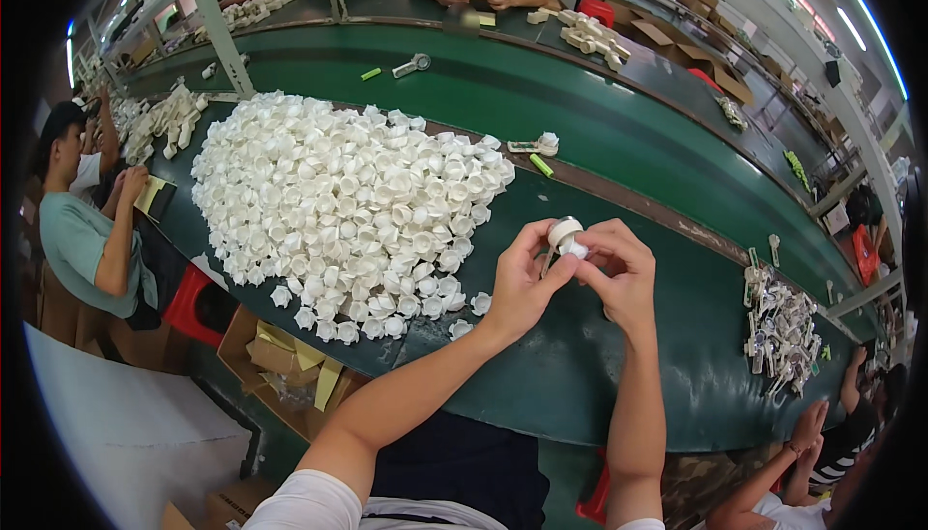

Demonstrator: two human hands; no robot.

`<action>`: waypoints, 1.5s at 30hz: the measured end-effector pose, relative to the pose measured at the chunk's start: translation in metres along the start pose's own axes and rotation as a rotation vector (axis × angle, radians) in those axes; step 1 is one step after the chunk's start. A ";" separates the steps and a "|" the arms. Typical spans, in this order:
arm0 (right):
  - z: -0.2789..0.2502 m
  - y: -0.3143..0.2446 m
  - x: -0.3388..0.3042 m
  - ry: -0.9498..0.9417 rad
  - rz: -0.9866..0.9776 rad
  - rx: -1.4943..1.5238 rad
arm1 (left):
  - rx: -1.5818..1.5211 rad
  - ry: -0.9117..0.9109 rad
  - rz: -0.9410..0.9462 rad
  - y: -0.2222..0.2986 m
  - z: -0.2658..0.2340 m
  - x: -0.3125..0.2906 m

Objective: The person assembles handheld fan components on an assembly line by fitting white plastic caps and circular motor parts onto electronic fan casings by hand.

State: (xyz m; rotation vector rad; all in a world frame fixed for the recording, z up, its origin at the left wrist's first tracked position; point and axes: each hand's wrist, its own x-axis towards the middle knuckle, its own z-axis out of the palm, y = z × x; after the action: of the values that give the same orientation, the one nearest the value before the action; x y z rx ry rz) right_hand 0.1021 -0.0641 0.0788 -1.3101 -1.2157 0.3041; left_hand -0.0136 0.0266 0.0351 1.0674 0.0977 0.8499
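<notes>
My left hand (527, 284) and my right hand (621, 269) meet over the green work table (541, 375), fingers closed around a small white round-headed piece (565, 231) with a shiny rim. A white cup-shaped part (577, 249) sits against it between my fingertips; whether the two are joined, I cannot tell. My left fingers grip the piece from the left, and the right thumb and fingers pinch at the cup's side. To the left spreads a big heap of white petal-edged cups (338, 201), with a few loose ones near my left forearm.
Beyond my hands lie a white-handled piece with a cup on its head (536, 144) and a lime-green strip (541, 165). A pile of clear and white handled pieces (781, 327) lies right. A green conveyor belt (464, 85) runs behind. Co-workers sit left, right and across.
</notes>
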 end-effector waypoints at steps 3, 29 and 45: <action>-0.009 0.011 -0.002 -0.068 0.076 0.259 | -0.060 0.018 -0.022 0.004 0.001 0.000; -0.015 0.097 0.072 -0.111 0.691 0.002 | 0.538 0.254 0.146 -0.013 0.008 -0.010; -0.004 0.177 0.209 0.659 0.382 -0.331 | 0.424 0.163 -0.001 -0.014 0.014 -0.016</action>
State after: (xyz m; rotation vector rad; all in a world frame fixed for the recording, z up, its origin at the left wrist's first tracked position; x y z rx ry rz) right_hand 0.2683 0.1497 0.0359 -1.7498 -0.4632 -0.0733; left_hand -0.0104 0.0034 0.0260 1.3909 0.4303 0.9382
